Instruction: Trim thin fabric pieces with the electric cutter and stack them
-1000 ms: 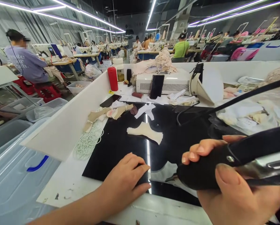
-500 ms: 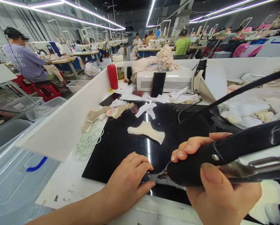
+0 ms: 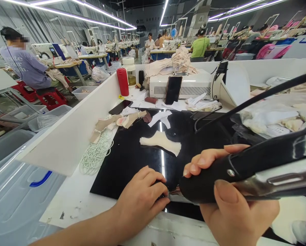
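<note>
My right hand (image 3: pixel 232 208) is wrapped round the black handle of a heavy corded tool (image 3: pixel 250 167), whose dark tip points left toward my other hand. My left hand (image 3: pixel 140 201) rests fingers-down on the near edge of the glossy black work mat (image 3: pixel 127 157), fingertips curled and pressing on something small beside the tool's tip; what lies under them is hidden. A cream fabric piece (image 3: pixel 160 141) lies on the mat beyond both hands. The tool's black cord (image 3: pixel 257 99) runs up to the right.
A white partition wall (image 3: pixel 73 130) borders the bench on the left. White elastic loops (image 3: pixel 95 153), beige fabric scraps (image 3: pixel 117 121), two phones, a red bottle (image 3: pixel 123 81) and a white machine box (image 3: pixel 186 87) lie further back. Plastic bins (image 3: pixel 12 191) stand at left. Other people sew in the background.
My right hand has carried the tool leftward, so its tip now meets my left fingertips. My left fingers have curled a little. The view has shifted slightly.
</note>
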### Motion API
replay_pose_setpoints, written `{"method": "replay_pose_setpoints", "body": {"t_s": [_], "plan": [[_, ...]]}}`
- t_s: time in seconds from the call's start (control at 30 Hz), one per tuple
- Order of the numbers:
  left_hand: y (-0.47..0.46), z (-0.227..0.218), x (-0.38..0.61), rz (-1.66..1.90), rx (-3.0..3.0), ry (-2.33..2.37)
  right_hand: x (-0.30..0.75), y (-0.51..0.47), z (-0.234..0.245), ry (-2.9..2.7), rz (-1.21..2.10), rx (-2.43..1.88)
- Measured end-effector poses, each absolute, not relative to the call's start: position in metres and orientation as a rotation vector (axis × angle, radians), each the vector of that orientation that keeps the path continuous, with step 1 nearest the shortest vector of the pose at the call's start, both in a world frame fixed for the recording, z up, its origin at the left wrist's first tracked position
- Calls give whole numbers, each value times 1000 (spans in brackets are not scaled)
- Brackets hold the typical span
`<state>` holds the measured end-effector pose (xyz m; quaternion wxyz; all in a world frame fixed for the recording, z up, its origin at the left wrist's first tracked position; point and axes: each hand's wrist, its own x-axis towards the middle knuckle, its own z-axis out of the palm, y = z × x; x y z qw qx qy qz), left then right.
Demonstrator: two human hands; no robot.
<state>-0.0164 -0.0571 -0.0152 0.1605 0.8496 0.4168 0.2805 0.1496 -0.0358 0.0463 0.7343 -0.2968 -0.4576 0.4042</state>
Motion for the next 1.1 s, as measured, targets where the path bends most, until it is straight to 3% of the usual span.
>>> {"method": "replay_pose_setpoints", "body": {"t_s": [1.1], "plan": [[-77, -25, -35, 881, 2865, 1229, 145, -36, 49, -989, 934, -661]]}}
